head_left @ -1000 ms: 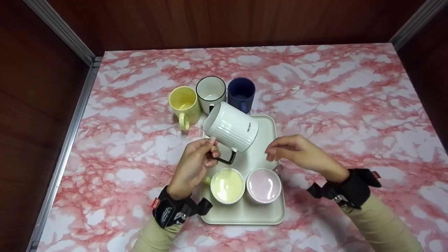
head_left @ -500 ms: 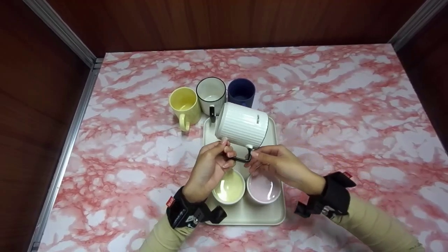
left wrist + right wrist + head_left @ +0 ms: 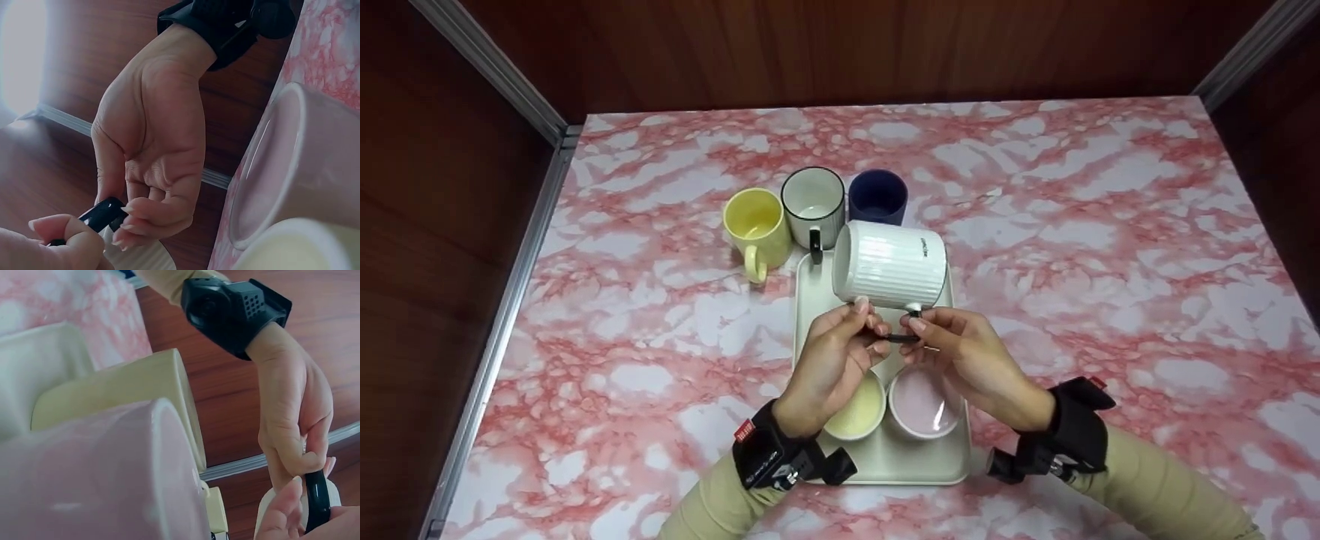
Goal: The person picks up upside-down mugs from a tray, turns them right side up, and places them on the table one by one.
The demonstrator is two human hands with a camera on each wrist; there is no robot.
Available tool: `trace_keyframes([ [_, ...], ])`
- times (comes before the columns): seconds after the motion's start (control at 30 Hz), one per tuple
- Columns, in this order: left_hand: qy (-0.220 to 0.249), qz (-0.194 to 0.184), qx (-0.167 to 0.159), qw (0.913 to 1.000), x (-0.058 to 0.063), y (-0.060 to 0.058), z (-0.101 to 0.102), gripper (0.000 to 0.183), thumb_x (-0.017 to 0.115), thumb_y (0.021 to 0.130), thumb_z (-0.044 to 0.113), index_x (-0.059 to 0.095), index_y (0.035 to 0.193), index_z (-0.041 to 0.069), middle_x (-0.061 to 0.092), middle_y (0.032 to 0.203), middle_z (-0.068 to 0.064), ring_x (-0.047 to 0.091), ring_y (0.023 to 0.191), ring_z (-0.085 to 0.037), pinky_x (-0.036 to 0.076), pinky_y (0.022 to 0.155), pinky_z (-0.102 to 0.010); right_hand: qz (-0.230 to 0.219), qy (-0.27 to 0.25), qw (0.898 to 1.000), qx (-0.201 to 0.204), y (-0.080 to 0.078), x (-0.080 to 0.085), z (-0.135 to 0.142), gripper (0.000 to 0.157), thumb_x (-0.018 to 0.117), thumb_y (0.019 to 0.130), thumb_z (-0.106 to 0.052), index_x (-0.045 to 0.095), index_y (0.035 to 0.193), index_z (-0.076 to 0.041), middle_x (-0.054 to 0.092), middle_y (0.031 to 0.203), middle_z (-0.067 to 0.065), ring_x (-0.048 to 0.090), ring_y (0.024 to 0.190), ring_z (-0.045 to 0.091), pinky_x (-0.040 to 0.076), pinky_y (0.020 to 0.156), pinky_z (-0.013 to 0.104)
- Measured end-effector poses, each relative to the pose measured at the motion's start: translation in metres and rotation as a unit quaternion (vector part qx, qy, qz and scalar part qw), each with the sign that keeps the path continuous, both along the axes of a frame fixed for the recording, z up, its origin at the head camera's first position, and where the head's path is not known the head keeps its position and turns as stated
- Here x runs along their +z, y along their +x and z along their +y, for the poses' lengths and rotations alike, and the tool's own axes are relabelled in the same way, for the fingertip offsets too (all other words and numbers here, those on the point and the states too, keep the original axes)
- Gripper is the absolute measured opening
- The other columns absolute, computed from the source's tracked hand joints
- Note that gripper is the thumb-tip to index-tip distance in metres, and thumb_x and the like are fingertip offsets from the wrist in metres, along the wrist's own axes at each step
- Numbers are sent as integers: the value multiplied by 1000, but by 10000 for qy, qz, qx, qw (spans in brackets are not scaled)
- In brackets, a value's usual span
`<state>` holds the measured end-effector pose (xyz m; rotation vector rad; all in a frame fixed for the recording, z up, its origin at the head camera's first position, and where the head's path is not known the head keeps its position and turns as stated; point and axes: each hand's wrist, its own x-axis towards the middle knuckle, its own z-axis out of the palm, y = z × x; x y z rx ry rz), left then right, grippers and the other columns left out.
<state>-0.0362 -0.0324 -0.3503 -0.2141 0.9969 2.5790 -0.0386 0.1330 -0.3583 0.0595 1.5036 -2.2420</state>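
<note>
A white ribbed mug (image 3: 889, 262) lies on its side in the air above the tray, its mouth facing left. Its black handle (image 3: 901, 338) points down toward the person. My left hand (image 3: 829, 367) pinches the handle's end near the mouth, the thumb close to the rim. My right hand (image 3: 975, 360) pinches the same handle near the mug's base, as the left wrist view shows on the handle (image 3: 104, 214). Below the hands, a pale yellow mug (image 3: 859, 409) and a pink mug (image 3: 924, 405) stand on the beige tray (image 3: 892, 471), seemingly bottoms up.
Behind the held mug, a yellow mug (image 3: 769, 244), a white mug with a dark rim (image 3: 826, 226) and a dark blue mug (image 3: 877, 196) stand upright side by side. The red and white marbled table (image 3: 1110, 262) is bounded by brown panels (image 3: 885, 49) at the back and sides.
My right hand has come in from the right and taken hold of the black handle. The white mug has shifted right and turned nearly level, with my left hand following.
</note>
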Motion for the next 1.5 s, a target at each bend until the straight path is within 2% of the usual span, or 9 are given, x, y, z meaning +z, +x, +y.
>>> trace_keyframes([
  [0.3,-398,114,-314,9987,4,1,0,19,36,97,4,51,86,2,52,85,-9,55,82,-17,50,74,-31,241,-554,9981,-106,-1,0,2,7,44,91,6,50,93,4,60,85,10,60,71,17,51,69,28],
  [0.47,-728,149,-443,9963,7,1,-1,20,38,98,6,52,102,-7,56,90,-11,59,87,-21,48,83,-40,504,-872,9949,67,-3,8,7,10,43,92,6,52,92,2,59,84,10,61,72,20,51,71,30],
  [0.57,-1106,347,-601,9914,8,1,-3,26,40,97,7,49,112,-12,57,97,-12,57,91,-20,48,85,-41,679,-883,9937,132,-4,12,11,9,44,91,6,52,91,3,58,84,11,61,72,21,51,72,32],
  [0.73,-1852,898,-745,9758,14,0,-13,31,45,95,6,45,120,-12,55,109,-15,54,100,-20,47,85,-37,999,-711,9924,-58,-10,17,18,7,46,89,8,51,89,4,58,82,13,61,70,23,52,69,34],
  [0.9,-2384,1470,-374,9592,20,-2,-33,37,49,93,9,44,125,-8,53,119,-20,50,108,-29,43,88,-38,1298,-677,9882,-454,-23,19,27,10,46,88,11,53,88,5,61,80,15,62,66,24,53,65,35],
  [1.07,-2864,1795,46,9411,21,-3,-52,35,51,93,12,49,122,-7,57,114,-18,49,109,-29,38,92,-45,1264,-579,9856,-963,-38,19,35,10,49,87,13,55,86,5,61,78,16,62,62,25,53,62,34],
  [1.23,-3385,1807,192,9233,12,-4,-67,31,52,93,13,54,116,-7,58,112,-19,51,108,-24,38,91,-44,1158,-232,9832,-1391,-52,13,42,8,51,86,12,54,82,6,58,76,12,61,59,24,53,61,33],
  [1.5,-3883,1426,368,9097,-17,-5,-87,27,53,92,12,57,111,-7,61,108,-15,53,106,-23,40,89,-39,1039,-22,9817,-1596,-76,-8,55,8,52,86,11,55,80,6,57,76,13,59,58,22,53,59,32],
])
